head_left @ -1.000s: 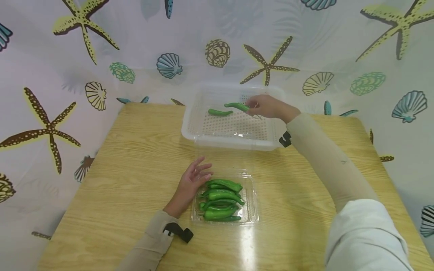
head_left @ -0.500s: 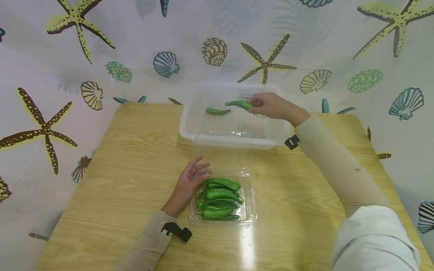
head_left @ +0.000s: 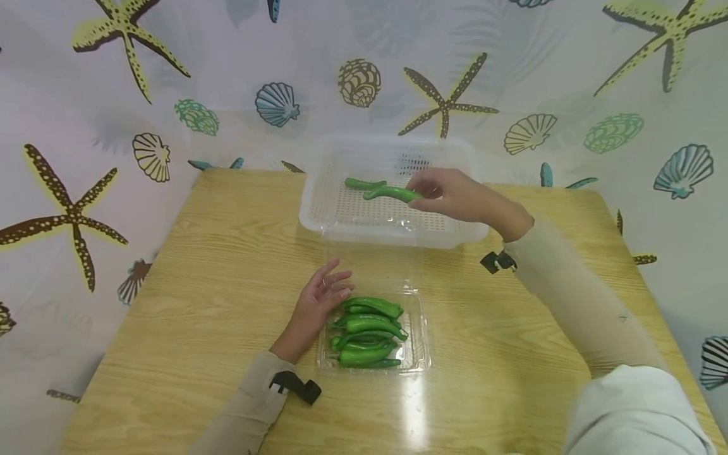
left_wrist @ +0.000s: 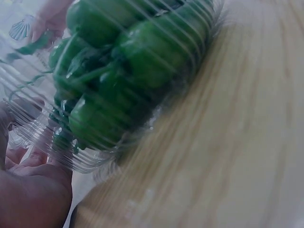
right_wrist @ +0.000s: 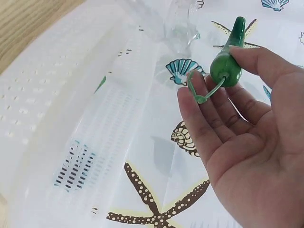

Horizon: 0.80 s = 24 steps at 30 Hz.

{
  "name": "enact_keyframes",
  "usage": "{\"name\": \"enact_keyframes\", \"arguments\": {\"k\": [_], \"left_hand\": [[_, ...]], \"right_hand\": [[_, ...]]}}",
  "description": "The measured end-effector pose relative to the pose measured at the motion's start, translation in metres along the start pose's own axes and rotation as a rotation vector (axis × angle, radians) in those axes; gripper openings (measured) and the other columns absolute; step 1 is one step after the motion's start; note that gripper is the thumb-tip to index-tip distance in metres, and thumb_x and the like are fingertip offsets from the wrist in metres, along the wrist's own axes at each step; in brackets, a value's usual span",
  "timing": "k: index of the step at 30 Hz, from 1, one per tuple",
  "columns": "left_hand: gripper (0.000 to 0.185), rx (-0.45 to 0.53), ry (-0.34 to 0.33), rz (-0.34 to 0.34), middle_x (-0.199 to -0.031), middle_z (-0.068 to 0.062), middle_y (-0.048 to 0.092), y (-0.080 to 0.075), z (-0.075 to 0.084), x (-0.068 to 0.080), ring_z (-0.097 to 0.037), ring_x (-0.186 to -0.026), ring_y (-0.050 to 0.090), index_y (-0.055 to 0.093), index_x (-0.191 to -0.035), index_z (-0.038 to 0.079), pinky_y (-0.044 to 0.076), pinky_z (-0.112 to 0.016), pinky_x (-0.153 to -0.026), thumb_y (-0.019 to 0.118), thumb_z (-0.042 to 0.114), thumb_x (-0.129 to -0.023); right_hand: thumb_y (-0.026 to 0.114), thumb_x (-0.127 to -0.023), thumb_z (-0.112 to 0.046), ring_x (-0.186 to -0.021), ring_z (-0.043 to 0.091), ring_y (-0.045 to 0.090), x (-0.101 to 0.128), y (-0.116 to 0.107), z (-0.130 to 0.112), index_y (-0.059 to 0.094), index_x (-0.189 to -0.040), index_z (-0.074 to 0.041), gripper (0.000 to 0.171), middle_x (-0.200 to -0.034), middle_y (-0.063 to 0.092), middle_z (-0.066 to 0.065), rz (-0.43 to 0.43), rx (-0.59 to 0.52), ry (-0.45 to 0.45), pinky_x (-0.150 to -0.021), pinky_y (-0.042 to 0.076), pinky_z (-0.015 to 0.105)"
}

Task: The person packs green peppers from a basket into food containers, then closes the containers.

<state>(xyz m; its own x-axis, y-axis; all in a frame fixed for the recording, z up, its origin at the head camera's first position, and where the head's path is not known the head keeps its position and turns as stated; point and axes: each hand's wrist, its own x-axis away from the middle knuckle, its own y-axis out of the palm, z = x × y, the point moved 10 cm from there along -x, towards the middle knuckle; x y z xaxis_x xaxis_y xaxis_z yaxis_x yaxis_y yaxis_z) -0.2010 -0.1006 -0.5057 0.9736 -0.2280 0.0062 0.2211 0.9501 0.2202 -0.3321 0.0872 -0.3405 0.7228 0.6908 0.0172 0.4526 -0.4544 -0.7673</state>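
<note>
In the head view my right hand (head_left: 455, 194) pinches a long green pepper (head_left: 387, 192) between thumb and fingers, above the white perforated basket (head_left: 457, 238). The right wrist view shows this pepper's curved stem (right_wrist: 201, 99) hanging toward the fingers. Another green pepper (head_left: 358, 184) lies in the basket. Nearer to me, a clear plastic clamshell box (head_left: 419, 338) holds several green peppers (head_left: 371, 326). My left hand (head_left: 313, 306) rests at the box's far left corner, its fingers relaxed and spread, the thumb touching the edge.
The clamshell's clear lid (head_left: 372, 262) stands raised toward the basket and overlaps its front rim in the view. Both sit on a wood-grain table (head_left: 227, 253). A white curtain (head_left: 227, 57) printed with shells and starfish hangs behind and at the sides.
My right hand has come back toward me and a little lower with its pepper, which now overlaps the basket's pepper in the view. The left hand stays at the box.
</note>
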Motion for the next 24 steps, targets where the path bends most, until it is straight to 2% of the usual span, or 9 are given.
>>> {"name": "enact_keyframes", "arguments": {"k": [7,11,17,20,24], "left_hand": [[0.060,0.002,-0.012,-0.013,-0.136,-0.020,0.043,0.006,0.014,0.003,-0.032,-0.119,0.048,0.030,-0.144,0.016,0.045,-0.032,-0.098,0.057,0.003,-0.091],[0.060,-0.003,-0.019,-0.011,-0.136,-0.019,0.044,0.007,0.014,0.004,-0.032,-0.119,0.049,0.030,-0.144,0.015,0.045,-0.032,-0.098,0.057,0.003,-0.091],[0.060,0.002,-0.026,-0.007,-0.136,-0.020,0.044,0.007,0.013,0.004,-0.031,-0.119,0.049,0.031,-0.143,0.015,0.045,-0.032,-0.098,0.058,0.003,-0.091],[0.060,-0.002,-0.027,-0.008,-0.136,-0.022,0.042,0.007,0.013,0.004,-0.031,-0.118,0.049,0.030,-0.143,0.014,0.045,-0.032,-0.098,0.057,0.003,-0.091],[0.061,-0.008,-0.031,-0.008,-0.137,-0.024,0.041,0.006,0.014,0.005,-0.030,-0.118,0.050,0.028,-0.144,0.011,0.045,-0.031,-0.098,0.057,0.003,-0.091]], "right_hand": [[0.065,-0.088,-0.030,-0.097,0.015,0.059,0.015,0.019,-0.023,0.059,-0.114,-0.011,0.033,-0.105,0.061,-0.001,-0.023,-0.006,-0.058,-0.089,0.050,0.039],[0.065,-0.088,-0.030,-0.097,0.012,0.059,0.023,0.018,-0.030,0.060,-0.112,-0.015,0.028,-0.106,0.061,-0.004,0.024,0.011,-0.082,-0.088,0.050,0.041],[0.065,-0.088,-0.029,-0.093,0.008,0.059,0.035,0.017,-0.041,0.060,-0.109,-0.015,0.025,-0.101,0.062,-0.007,0.085,0.012,-0.131,-0.086,0.049,0.035],[0.065,-0.089,-0.028,-0.093,0.008,0.059,0.041,0.028,-0.051,0.060,-0.109,-0.015,0.025,-0.102,0.061,-0.007,0.068,0.003,-0.157,-0.086,0.050,0.033],[0.063,-0.089,-0.029,-0.092,0.006,0.059,0.046,0.051,-0.058,0.060,-0.110,-0.016,0.025,-0.102,0.060,-0.009,0.001,-0.013,-0.180,-0.082,0.052,0.030]]}}
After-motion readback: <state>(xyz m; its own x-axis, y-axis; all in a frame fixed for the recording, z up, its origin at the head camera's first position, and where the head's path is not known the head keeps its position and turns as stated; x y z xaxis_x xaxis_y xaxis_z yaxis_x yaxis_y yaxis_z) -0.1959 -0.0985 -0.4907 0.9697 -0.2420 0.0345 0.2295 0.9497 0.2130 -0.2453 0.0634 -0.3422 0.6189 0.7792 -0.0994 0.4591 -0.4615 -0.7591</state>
